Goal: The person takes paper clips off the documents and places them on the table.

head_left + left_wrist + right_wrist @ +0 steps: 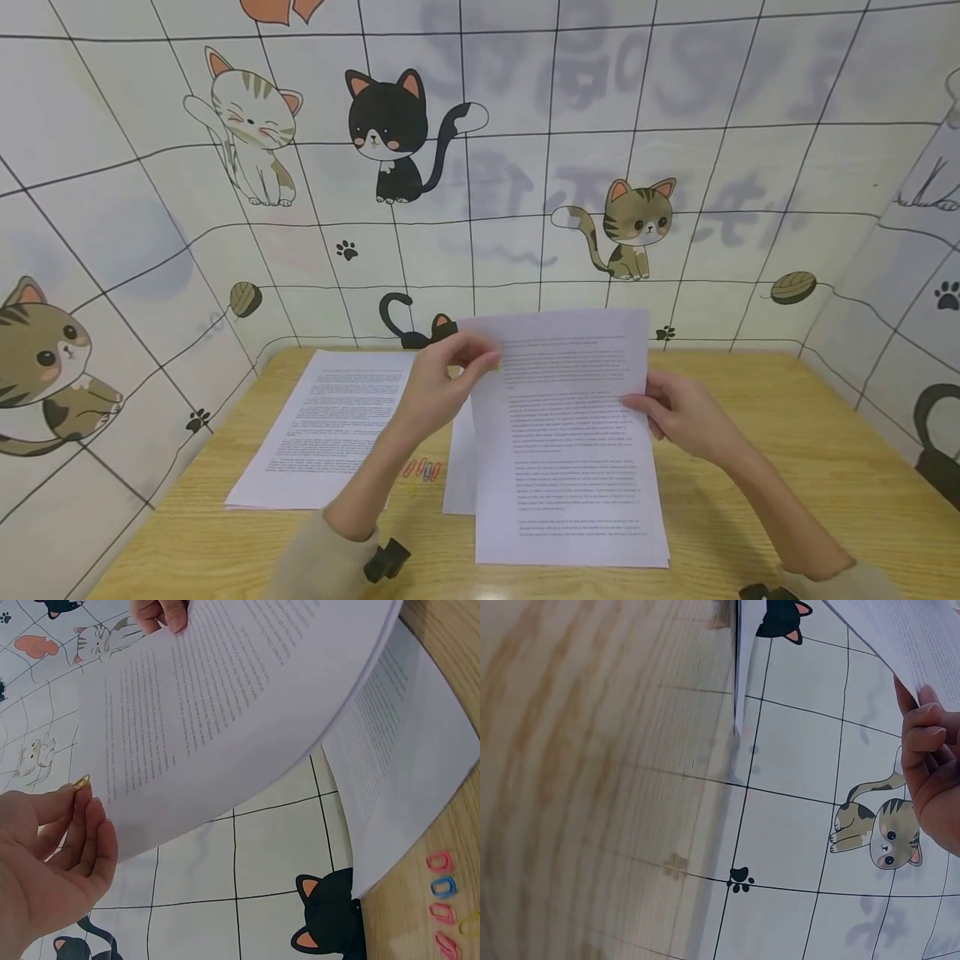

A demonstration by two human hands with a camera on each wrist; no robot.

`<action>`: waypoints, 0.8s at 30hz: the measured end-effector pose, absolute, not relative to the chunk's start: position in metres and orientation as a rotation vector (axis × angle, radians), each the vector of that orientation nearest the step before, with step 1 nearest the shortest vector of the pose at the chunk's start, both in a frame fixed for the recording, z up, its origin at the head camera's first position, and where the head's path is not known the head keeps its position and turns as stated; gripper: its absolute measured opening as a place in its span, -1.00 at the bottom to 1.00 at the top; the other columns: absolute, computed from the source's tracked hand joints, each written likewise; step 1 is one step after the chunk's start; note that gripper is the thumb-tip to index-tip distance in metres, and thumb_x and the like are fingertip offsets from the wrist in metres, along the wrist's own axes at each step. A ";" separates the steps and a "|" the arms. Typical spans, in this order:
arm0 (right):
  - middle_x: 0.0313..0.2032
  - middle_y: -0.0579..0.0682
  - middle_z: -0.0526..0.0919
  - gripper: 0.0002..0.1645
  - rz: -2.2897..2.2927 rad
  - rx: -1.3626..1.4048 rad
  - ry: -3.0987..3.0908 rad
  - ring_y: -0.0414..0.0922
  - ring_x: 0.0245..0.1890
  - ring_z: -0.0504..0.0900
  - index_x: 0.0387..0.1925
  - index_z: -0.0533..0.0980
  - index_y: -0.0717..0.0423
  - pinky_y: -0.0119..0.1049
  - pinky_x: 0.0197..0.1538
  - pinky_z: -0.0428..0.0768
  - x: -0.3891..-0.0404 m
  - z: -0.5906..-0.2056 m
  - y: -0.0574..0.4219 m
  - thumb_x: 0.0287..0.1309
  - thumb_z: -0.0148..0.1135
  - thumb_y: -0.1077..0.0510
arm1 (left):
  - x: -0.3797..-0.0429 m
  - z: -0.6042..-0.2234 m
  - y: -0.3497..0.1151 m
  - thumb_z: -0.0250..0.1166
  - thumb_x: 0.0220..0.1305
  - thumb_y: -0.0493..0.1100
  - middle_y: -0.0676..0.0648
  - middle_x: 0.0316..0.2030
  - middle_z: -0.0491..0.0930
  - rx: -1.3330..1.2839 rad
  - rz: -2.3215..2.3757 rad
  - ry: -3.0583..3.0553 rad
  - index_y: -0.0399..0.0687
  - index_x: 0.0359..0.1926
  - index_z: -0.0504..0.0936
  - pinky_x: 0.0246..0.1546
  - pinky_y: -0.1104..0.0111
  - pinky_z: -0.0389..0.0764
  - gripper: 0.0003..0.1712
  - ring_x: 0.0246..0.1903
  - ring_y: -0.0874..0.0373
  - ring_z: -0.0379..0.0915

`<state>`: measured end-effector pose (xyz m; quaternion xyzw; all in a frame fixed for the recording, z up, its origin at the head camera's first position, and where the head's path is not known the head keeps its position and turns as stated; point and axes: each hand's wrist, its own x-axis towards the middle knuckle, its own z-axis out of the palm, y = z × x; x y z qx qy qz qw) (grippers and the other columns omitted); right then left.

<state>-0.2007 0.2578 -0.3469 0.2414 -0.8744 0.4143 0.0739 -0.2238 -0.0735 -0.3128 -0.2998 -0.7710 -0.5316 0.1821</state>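
Several printed sheets [570,450] stand nearly upright over the table, curving in the left wrist view. My right hand [678,412] grips their right edge, thumb on the printed face and fingers behind. Between the thumb and forefinger of my left hand [60,855] is a small yellow paper clip [82,782], close to the upper left part of the sheets. In the right wrist view my right hand [934,765] shows at the paper's edge. Behind the raised sheets, another paper [457,483] lies on the table, mostly hidden.
A stack of printed pages [322,425] lies on the wooden table [750,517] at the left. Beside it are several coloured paper clips [423,470], red and blue among them, partly behind my left forearm. A cat-patterned cloth wall [510,275] encloses the table.
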 end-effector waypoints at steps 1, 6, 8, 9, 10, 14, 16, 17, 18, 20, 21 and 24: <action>-0.51 -0.10 0.61 -0.68 1.241 0.728 -2.622 -0.23 -0.73 0.37 0.12 0.53 0.30 -0.40 -0.67 0.31 -0.201 -0.347 0.258 0.37 0.19 0.34 | -0.223 -0.314 -0.076 0.37 0.33 -0.25 0.04 -0.36 0.70 -0.839 -1.500 -2.191 -0.12 -0.21 0.70 -0.20 0.35 0.59 -0.95 -0.35 0.10 0.60; -0.51 -0.11 0.61 -0.70 1.238 0.741 -2.608 -0.24 -0.73 0.37 0.11 0.53 0.30 -0.40 -0.68 0.31 -0.201 -0.347 0.257 0.37 0.20 0.35 | -0.220 -0.319 -0.088 0.35 0.35 -0.27 0.03 -0.34 0.71 -0.828 -1.475 -2.251 -0.12 -0.19 0.70 -0.20 0.33 0.60 -0.95 -0.31 0.00 0.64; -0.51 -0.11 0.61 -0.70 1.240 0.738 -2.610 -0.23 -0.73 0.37 0.10 0.53 0.30 -0.40 -0.68 0.31 -0.200 -0.347 0.257 0.37 0.20 0.35 | -0.219 -0.321 -0.092 0.36 0.34 -0.27 0.04 -0.34 0.71 -0.821 -1.453 -2.271 -0.13 -0.18 0.70 -0.20 0.34 0.60 -0.94 -0.31 0.04 0.64; -0.52 -0.11 0.61 -0.70 1.238 0.735 -2.612 -0.23 -0.73 0.37 0.10 0.54 0.30 -0.40 -0.68 0.31 -0.200 -0.347 0.257 0.37 0.19 0.35 | -0.219 -0.323 -0.094 0.36 0.34 -0.28 0.04 -0.34 0.71 -0.817 -1.445 -2.280 -0.13 -0.17 0.70 -0.20 0.35 0.60 -0.93 -0.32 0.07 0.64; -0.51 -0.11 0.61 -0.70 1.238 0.732 -2.615 -0.24 -0.73 0.37 0.10 0.53 0.30 -0.40 -0.68 0.31 -0.200 -0.347 0.257 0.37 0.19 0.35 | -0.218 -0.324 -0.096 0.37 0.33 -0.29 0.04 -0.34 0.71 -0.812 -1.439 -2.288 -0.14 -0.18 0.70 -0.21 0.35 0.60 -0.93 -0.32 0.10 0.64; -0.52 -0.10 0.60 -0.71 1.241 0.716 -2.627 -0.26 -0.72 0.36 0.09 0.54 0.30 -0.41 -0.67 0.30 -0.200 -0.347 0.257 0.37 0.19 0.35 | -0.217 -0.328 -0.103 0.38 0.30 -0.30 0.02 -0.36 0.71 -0.783 -1.420 -2.333 -0.16 -0.20 0.70 -0.25 0.34 0.59 -0.93 -0.35 0.13 0.61; -0.52 -0.10 0.60 -0.71 1.243 0.714 -2.630 -0.26 -0.72 0.37 0.09 0.54 0.30 -0.41 -0.67 0.31 -0.200 -0.346 0.257 0.37 0.20 0.35 | -0.216 -0.331 -0.106 0.38 0.31 -0.29 0.02 -0.37 0.69 -0.764 -1.406 -2.371 -0.16 -0.22 0.70 -0.26 0.32 0.59 -0.95 -0.35 0.10 0.61; -0.52 -0.10 0.60 -0.71 1.242 0.715 -2.629 -0.26 -0.72 0.36 0.08 0.54 0.30 -0.41 -0.67 0.30 -0.200 -0.347 0.257 0.37 0.20 0.34 | -0.216 -0.332 -0.108 0.38 0.31 -0.28 0.02 -0.37 0.69 -0.755 -1.398 -2.391 -0.15 -0.22 0.70 -0.26 0.32 0.59 -0.96 -0.34 0.09 0.60; -0.52 -0.10 0.60 -0.71 1.242 0.718 -2.627 -0.26 -0.72 0.36 0.08 0.54 0.30 -0.41 -0.67 0.31 -0.200 -0.347 0.257 0.37 0.20 0.34 | -0.216 -0.333 -0.110 0.38 0.32 -0.27 0.02 -0.37 0.69 -0.747 -1.390 -2.412 -0.14 -0.23 0.69 -0.25 0.31 0.60 -0.96 -0.34 0.09 0.60; -0.51 -0.10 0.61 -0.71 1.243 0.724 -2.621 -0.26 -0.72 0.36 0.08 0.54 0.30 -0.40 -0.67 0.31 -0.200 -0.347 0.257 0.37 0.20 0.34 | -0.216 -0.335 -0.114 0.37 0.33 -0.24 0.00 -0.36 0.69 -0.738 -1.378 -2.452 -0.14 -0.23 0.69 -0.25 0.29 0.60 -0.95 -0.34 0.10 0.60; -0.51 -0.10 0.61 -0.71 1.244 0.726 -2.618 -0.26 -0.72 0.36 0.08 0.54 0.30 -0.40 -0.68 0.31 -0.200 -0.347 0.257 0.37 0.20 0.35 | -0.216 -0.336 -0.117 0.37 0.34 -0.23 -0.01 -0.36 0.69 -0.735 -1.370 -2.469 -0.15 -0.24 0.68 -0.26 0.29 0.60 -0.94 -0.35 0.13 0.59; -0.50 -0.10 0.61 -0.71 1.248 0.725 -2.620 -0.27 -0.72 0.36 0.09 0.54 0.31 -0.40 -0.68 0.32 -0.200 -0.347 0.257 0.37 0.20 0.34 | -0.217 -0.340 -0.123 0.36 0.35 -0.21 -0.01 -0.36 0.68 -0.722 -1.353 -2.516 -0.16 -0.24 0.67 -0.27 0.31 0.61 -0.91 -0.37 0.19 0.58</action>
